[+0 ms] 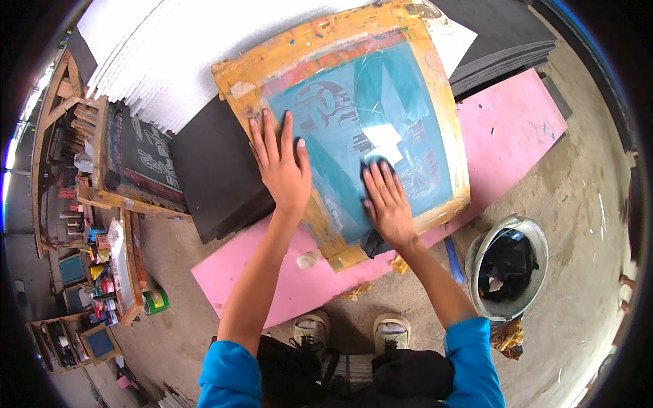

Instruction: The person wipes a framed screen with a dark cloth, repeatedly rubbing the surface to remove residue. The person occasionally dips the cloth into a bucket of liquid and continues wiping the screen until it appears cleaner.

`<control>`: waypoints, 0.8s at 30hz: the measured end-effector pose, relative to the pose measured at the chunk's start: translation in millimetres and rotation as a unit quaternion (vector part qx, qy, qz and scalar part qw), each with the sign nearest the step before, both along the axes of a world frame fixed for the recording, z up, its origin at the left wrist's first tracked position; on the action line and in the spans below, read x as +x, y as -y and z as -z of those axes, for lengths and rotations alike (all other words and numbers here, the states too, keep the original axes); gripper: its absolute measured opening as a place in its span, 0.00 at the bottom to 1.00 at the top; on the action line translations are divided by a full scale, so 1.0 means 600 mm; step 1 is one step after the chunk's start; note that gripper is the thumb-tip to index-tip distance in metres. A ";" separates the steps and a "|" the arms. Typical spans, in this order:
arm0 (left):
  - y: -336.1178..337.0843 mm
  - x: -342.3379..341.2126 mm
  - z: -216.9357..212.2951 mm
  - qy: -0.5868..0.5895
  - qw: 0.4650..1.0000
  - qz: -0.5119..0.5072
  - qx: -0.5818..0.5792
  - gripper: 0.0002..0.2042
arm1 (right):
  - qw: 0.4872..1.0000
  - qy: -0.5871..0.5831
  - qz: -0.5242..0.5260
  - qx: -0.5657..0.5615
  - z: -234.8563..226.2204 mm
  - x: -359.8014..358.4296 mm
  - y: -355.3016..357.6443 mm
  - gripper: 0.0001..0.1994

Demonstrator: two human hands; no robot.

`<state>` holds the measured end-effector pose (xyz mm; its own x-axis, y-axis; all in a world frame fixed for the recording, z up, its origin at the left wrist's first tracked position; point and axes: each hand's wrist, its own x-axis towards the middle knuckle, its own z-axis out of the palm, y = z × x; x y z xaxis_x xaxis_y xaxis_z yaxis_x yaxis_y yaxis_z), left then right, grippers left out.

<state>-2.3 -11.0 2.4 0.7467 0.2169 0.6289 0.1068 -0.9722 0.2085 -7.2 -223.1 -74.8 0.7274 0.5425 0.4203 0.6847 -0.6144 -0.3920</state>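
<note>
While a floor [578, 183] is seen well to the right of the left hand [282, 173] and the right hand [391, 207], a pink board [507, 126] is laid beneath them, its ends showing to either side. White sheets [156, 68] are stacked beyond the left hand; black sheets [221, 170] are piled just left of it, and dark sheets [503, 41] are stacked beyond the right hand, farther to the right. Directly under both hands, a screen [449, 129] is laid, a blue-green mesh [326, 190] with outlined shapes being enclosed by its yellowish frame. A second screen [146, 160] is set well left of the left hand. Right of the right hand and nearer the body, a bucket [542, 238] is placed, with black fabric [507, 268] bunched inside. The left hand is spread flat, its fingers rested along the frame's left side and its thumb turned toward the mesh. The right hand is laid over a dark cloth [373, 243], which is held against the mesh and shows past the fingertips and beside the wrist; how firmly it is gripped cannot be told. A green can [156, 300] is left beyond the left forearm. Between the forearms, a small white piece [308, 259] is rested on the board.
</note>
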 end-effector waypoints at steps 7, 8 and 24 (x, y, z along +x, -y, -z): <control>0.003 0.002 0.007 0.002 1.000 0.004 -0.002 0.21 | 0.994 0.105 -0.002 -0.003 -0.051 0.128 -0.033 0.29; 0.006 0.006 0.000 0.003 1.000 0.008 0.000 0.22 | 0.991 0.125 0.035 0.021 -0.081 0.172 -0.050 0.29; 0.003 0.006 0.003 0.006 1.000 0.007 -0.010 0.23 | 0.992 0.087 -0.076 0.058 -0.063 0.114 -0.107 0.25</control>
